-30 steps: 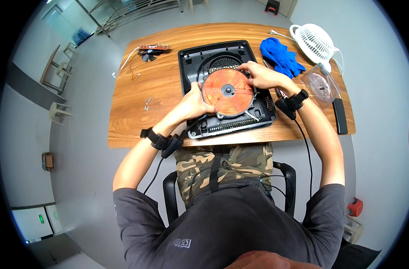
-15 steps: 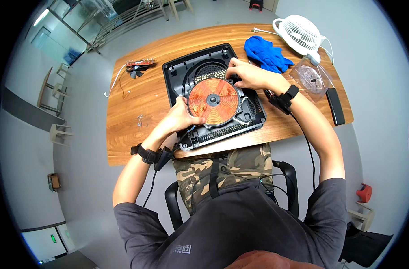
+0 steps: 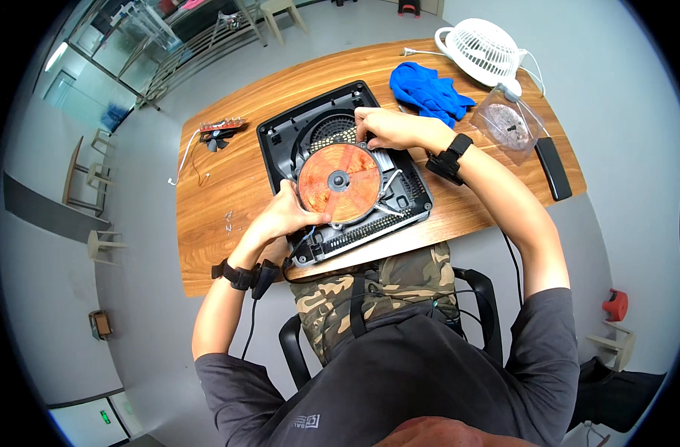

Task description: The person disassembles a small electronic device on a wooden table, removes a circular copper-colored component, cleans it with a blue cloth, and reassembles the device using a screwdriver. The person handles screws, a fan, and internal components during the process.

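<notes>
A round copper induction coil [image 3: 355,195] with a dark hub sits over the open black cooktop housing [image 3: 280,141]. My left hand [image 3: 285,214] is closed on the coil's near left edge, its thumb lying along the rim. At the far right edge of the coil, my right hand [image 3: 396,130] has its fingers curled down and pinched by a rim tab; the fingertips are partly hidden. White leads [image 3: 390,182] come off the coil's right side. Beyond it shows a round vent grille [image 3: 331,128] in the housing.
A small fan with a circuit board [image 3: 219,132] and several small clear bits [image 3: 229,222] lie on the left. To the right are a blue cloth [image 3: 429,93], a white fan [image 3: 483,51], a clear container [image 3: 507,125] and a black bar-shaped object [image 3: 554,170].
The coil has shifted slightly nearer to me within the housing, both hands staying at its rim. The whole view has also shifted a little.
</notes>
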Demonstrator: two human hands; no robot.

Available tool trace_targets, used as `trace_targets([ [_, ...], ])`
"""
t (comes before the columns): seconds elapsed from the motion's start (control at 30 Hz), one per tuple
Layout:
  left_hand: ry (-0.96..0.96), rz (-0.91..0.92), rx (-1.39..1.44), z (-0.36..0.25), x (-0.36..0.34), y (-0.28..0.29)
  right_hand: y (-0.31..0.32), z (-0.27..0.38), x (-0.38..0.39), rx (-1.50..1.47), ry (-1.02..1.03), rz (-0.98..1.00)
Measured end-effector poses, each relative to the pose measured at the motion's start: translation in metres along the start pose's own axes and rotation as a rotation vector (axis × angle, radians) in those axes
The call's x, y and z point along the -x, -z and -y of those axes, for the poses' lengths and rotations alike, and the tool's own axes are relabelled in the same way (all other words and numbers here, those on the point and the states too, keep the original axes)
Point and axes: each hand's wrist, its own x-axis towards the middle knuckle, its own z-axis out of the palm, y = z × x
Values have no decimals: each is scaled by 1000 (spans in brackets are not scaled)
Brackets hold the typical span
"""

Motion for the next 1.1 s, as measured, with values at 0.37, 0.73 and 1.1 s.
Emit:
trace_targets([
  [0.37, 9, 46, -3, -8, 3, 3, 3, 2, 5, 24, 15, 30],
  [0.73, 12, 30, -11, -12, 3, 3, 5, 7, 4, 85, -53, 19],
  [1.1, 4, -17, 8, -11, 3, -1, 2, 13, 7, 186, -48, 3],
])
